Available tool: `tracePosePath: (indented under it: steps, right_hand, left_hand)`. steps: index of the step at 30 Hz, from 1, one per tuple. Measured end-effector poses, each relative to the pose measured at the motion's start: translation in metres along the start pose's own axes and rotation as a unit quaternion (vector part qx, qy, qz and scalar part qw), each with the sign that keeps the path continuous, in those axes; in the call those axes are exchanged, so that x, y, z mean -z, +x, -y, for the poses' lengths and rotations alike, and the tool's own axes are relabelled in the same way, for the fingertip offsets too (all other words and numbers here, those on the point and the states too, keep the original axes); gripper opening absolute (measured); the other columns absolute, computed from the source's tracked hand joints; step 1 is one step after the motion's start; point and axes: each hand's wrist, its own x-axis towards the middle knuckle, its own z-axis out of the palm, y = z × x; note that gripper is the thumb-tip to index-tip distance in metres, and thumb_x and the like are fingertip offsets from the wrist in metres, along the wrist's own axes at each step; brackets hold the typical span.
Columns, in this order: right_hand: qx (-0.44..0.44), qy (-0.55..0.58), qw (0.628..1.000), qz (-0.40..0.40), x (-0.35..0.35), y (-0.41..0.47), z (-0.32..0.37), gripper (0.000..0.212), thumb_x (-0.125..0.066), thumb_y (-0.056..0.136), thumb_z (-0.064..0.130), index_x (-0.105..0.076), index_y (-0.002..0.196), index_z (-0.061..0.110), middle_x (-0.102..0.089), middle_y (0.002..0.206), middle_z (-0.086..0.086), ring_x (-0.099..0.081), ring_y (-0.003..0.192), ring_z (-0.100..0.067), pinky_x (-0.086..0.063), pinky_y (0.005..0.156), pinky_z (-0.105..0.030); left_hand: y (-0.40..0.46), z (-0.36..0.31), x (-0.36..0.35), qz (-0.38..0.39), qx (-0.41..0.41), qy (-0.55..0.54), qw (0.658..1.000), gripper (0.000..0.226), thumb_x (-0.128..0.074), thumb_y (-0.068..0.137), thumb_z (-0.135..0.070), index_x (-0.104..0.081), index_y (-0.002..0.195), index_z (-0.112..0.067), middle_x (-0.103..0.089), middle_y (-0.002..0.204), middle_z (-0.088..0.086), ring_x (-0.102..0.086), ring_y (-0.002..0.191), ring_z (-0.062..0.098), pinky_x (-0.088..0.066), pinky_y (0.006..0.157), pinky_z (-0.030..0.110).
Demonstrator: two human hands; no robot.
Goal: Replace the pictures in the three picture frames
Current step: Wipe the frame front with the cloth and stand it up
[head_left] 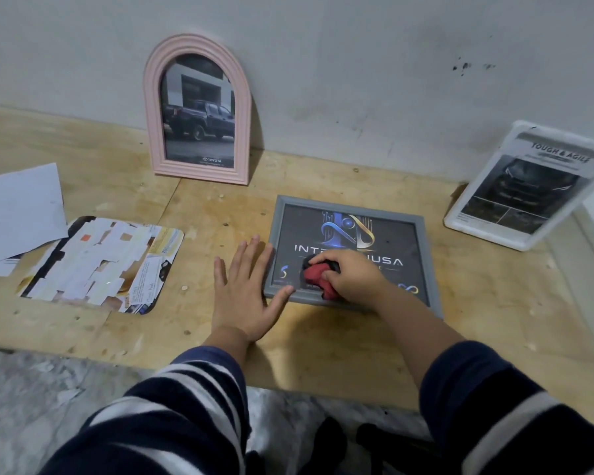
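Toyota print in pink frame (197,109), "Tough & Agile" white frame (525,186)

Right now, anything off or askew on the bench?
Mostly tidy. The white frame leans crooked against the wall at the right. Left, a torn picture lies with white patches where print has peeled, loose paper overlapping it. The grey frame lies flat; the right hand holds a red cloth on it.
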Motion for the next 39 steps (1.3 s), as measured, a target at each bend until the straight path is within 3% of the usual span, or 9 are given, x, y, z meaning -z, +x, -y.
tracePosePath:
  steps: [3, 9, 15, 21, 26, 32, 35, 39]
  right_hand:
    - [-0.023, -0.015, 0.997, -0.072, 0.016, 0.018, -0.011, 0.033, -0.059, 0.090, 0.016, -0.064, 0.121, 0.028, -0.060, 0.127, 0.001, -0.053, 0.119, -0.021, -0.041, 0.096, -0.030]
    - [-0.036, -0.040, 0.983, -0.175, 0.036, 0.076, -0.004, 0.023, -0.055, 0.094, 0.023, -0.067, 0.113, 0.026, -0.064, 0.115, -0.005, -0.060, 0.103, -0.027, -0.047, 0.080, -0.032]
    - [-0.072, -0.164, 0.972, -0.151, 0.004, 0.081, -0.004, 0.030, -0.044, 0.101, 0.026, -0.065, 0.122, 0.026, -0.059, 0.118, -0.008, -0.054, 0.111, -0.031, -0.046, 0.081, -0.036]
    - [-0.039, -0.136, 0.984, -0.106, -0.002, 0.048, -0.006, 0.026, -0.052, 0.094, 0.031, -0.070, 0.114, 0.029, -0.067, 0.109, -0.004, -0.061, 0.102, -0.027, -0.046, 0.077, -0.031]
    - [-0.035, -0.142, 0.984, -0.103, -0.017, 0.017, -0.010, 0.029, -0.053, 0.094, 0.036, -0.067, 0.120, 0.031, -0.062, 0.115, -0.002, -0.056, 0.107, -0.024, -0.040, 0.083, -0.031]
    - [-0.012, -0.148, 0.983, -0.111, -0.027, -0.008, -0.013, 0.028, -0.051, 0.095, 0.031, -0.067, 0.118, 0.028, -0.062, 0.117, 0.000, -0.055, 0.108, -0.024, -0.040, 0.086, -0.029]
    - [-0.029, -0.115, 0.992, -0.053, -0.015, -0.012, -0.011, 0.027, -0.050, 0.096, 0.027, -0.067, 0.117, 0.025, -0.064, 0.117, -0.001, -0.057, 0.107, -0.024, -0.043, 0.084, -0.031]
    - [-0.081, 0.045, 0.995, -0.023, 0.015, -0.016, -0.022, 0.022, -0.051, 0.098, 0.019, -0.065, 0.114, 0.018, -0.065, 0.115, -0.004, -0.058, 0.109, -0.024, -0.040, 0.082, -0.027]
  left_hand:
    - [-0.001, 0.000, -0.003, 0.005, -0.047, 0.014, 0.999, 0.086, -0.030, 0.083, -0.076, -0.021, 0.152, -0.025, -0.009, 0.162, -0.004, -0.007, 0.149, 0.016, -0.003, 0.117, 0.057]
    - [0.005, 0.003, -0.006, 0.058, -0.020, 0.054, 0.997, 0.103, -0.016, 0.076, -0.086, -0.002, 0.155, -0.021, 0.008, 0.161, -0.009, 0.009, 0.148, 0.007, 0.004, 0.118, 0.054]
    - [0.007, 0.003, -0.004, 0.078, -0.007, 0.059, 0.995, 0.101, -0.016, 0.076, -0.086, 0.000, 0.155, -0.026, 0.009, 0.160, -0.014, 0.013, 0.146, 0.005, 0.009, 0.117, 0.053]
    - [0.007, 0.002, -0.003, 0.077, -0.001, 0.062, 0.995, 0.102, -0.014, 0.074, -0.087, -0.002, 0.155, -0.026, 0.007, 0.161, -0.013, 0.010, 0.148, 0.007, 0.006, 0.117, 0.054]
    - [0.006, 0.001, -0.004, 0.061, -0.004, 0.045, 0.997, 0.104, -0.019, 0.073, -0.087, -0.011, 0.155, -0.024, -0.002, 0.161, -0.011, 0.002, 0.149, 0.010, 0.001, 0.117, 0.055]
    - [0.005, 0.002, -0.004, 0.052, -0.006, 0.045, 0.998, 0.103, -0.020, 0.073, -0.087, -0.010, 0.155, -0.025, 0.000, 0.161, -0.012, 0.003, 0.149, 0.013, 0.001, 0.117, 0.056]
    - [0.005, 0.001, -0.004, 0.053, -0.009, 0.048, 0.997, 0.102, -0.019, 0.074, -0.086, -0.009, 0.155, -0.025, 0.001, 0.161, -0.012, 0.004, 0.149, 0.013, 0.001, 0.117, 0.056]
    - [0.001, 0.000, -0.002, 0.039, -0.019, 0.074, 0.996, 0.097, -0.022, 0.078, -0.081, -0.013, 0.155, -0.023, 0.002, 0.162, -0.010, 0.005, 0.149, 0.013, 0.004, 0.114, 0.061]
